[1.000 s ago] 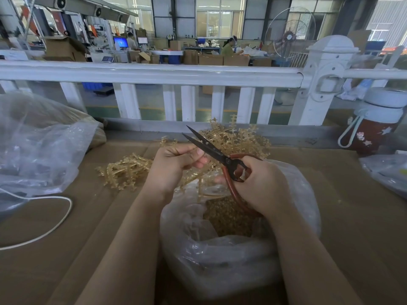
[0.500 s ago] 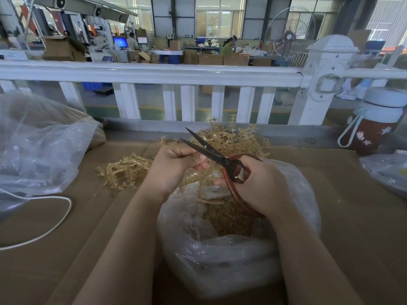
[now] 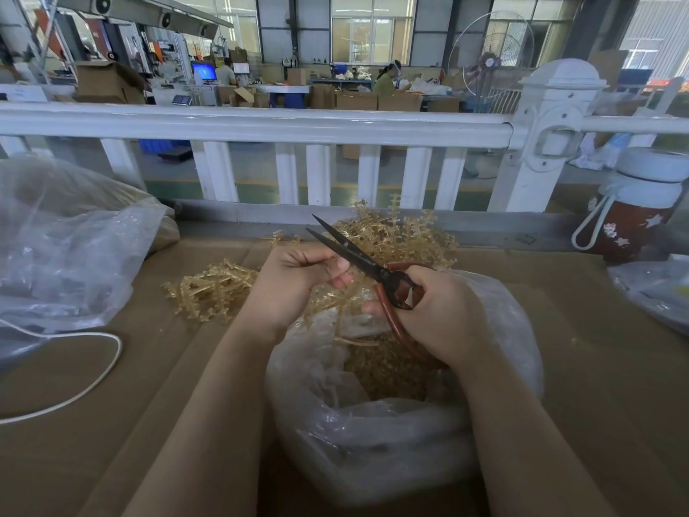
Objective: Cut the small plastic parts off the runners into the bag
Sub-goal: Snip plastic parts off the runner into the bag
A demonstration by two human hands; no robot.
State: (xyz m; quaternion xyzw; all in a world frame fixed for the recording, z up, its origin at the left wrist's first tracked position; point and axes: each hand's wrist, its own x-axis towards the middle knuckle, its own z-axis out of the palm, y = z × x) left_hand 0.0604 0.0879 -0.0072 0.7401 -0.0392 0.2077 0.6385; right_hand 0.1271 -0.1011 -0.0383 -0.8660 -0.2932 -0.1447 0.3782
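Head view looks down on our work: a branched amber runner (image 3: 337, 298) hangs over the mouth of the clear plastic bag (image 3: 373, 434) that sits on the cardboard-covered table (image 3: 179, 367) right in front of us. Our left hand (image 3: 294, 279) has its fingers curled round the upper end of that runner, pinching it. Our right hand (image 3: 440, 311) is clamped on the red handles of the scissors (image 3: 367, 263); the dark blades stand slightly parted and point up and to the left, passing just beside our left fingertips. Loose cut parts (image 3: 387, 371), the same amber colour, fill the bottom of the bag. A heap of runners (image 3: 395, 233) lies just behind our hands against the table's far edge, and a smaller pile (image 3: 212, 289) lies to the left of our left wrist. Further left we see a large crumpled clear bag (image 3: 67, 248) and a white cable (image 3: 93, 382) looping across the table. At the far right stands a red bottle with a white lid (image 3: 634, 214), near another clear bag (image 3: 656, 289). A white railing (image 3: 261, 125) runs behind the table
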